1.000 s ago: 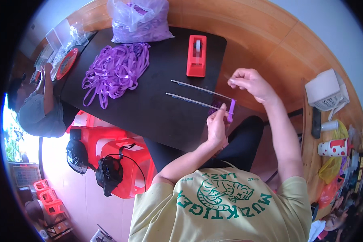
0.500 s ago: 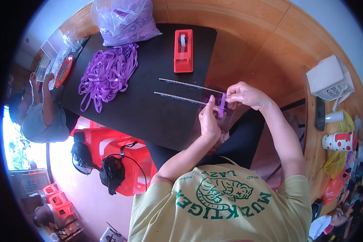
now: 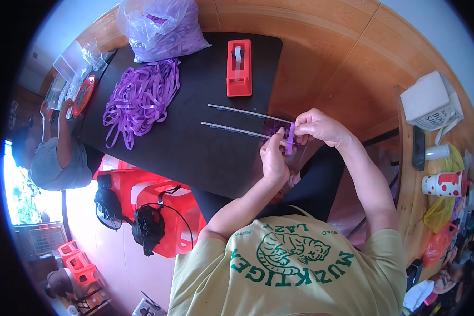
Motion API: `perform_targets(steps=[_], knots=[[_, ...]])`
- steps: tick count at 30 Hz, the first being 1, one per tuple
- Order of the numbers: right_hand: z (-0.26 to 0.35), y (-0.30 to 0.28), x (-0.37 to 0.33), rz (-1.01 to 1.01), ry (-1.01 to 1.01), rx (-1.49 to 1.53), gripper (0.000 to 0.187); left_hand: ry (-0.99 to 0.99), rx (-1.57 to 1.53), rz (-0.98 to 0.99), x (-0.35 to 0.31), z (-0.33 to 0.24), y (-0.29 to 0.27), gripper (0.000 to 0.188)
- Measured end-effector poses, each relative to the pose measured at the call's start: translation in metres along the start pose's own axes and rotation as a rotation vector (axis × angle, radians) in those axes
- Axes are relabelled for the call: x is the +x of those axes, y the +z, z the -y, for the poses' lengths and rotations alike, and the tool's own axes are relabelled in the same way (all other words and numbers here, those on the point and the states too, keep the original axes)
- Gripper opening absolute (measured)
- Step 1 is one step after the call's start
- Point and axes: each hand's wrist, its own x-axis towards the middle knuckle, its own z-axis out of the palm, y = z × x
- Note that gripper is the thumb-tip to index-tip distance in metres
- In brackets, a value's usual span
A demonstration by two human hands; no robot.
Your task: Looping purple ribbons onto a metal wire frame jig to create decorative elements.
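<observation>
Two thin metal rods, a far one (image 3: 242,112) and a near one (image 3: 234,128), reach side by side over the right edge of the dark table. A purple ribbon (image 3: 290,139) runs across both near their right ends. My left hand (image 3: 274,159) is closed at the near rod, its thumb pressed by the ribbon. My right hand (image 3: 320,128) pinches the ribbon at the far rod's end. More purple material lies under the rods there, partly hidden by my fingers. A tangled heap of purple ribbons (image 3: 142,97) rests on the table to the left.
A red tape dispenser (image 3: 239,68) and a plastic bag of purple ribbon (image 3: 168,34) stand on the dark table (image 3: 195,163). Red stools (image 3: 181,226) hold black gear at left. Another person (image 3: 60,163) sits beyond. A wooden counter at right carries a dotted cup (image 3: 441,184).
My hands stay at the ribbon and rods with barely any shift. The other person's hands at far left have moved slightly.
</observation>
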Motion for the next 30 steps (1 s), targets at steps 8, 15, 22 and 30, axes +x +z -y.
perform_targets(steps=[8,15,22,30], knots=[[-0.001,0.002,0.000,-0.029,0.005,0.005,0.011,-0.003,-0.006,0.004,-0.003,-0.002,0.004,0.030],[-0.003,0.005,0.000,-0.056,-0.022,0.018,0.011,0.021,0.039,-0.044,-0.003,-0.002,0.009,0.026],[-0.007,0.003,0.002,-0.055,-0.045,0.031,0.011,0.017,0.033,-0.010,-0.002,-0.001,0.010,0.022],[-0.010,0.002,0.002,-0.049,-0.076,-0.003,0.011,0.073,0.079,0.041,0.001,0.002,0.006,0.014]])
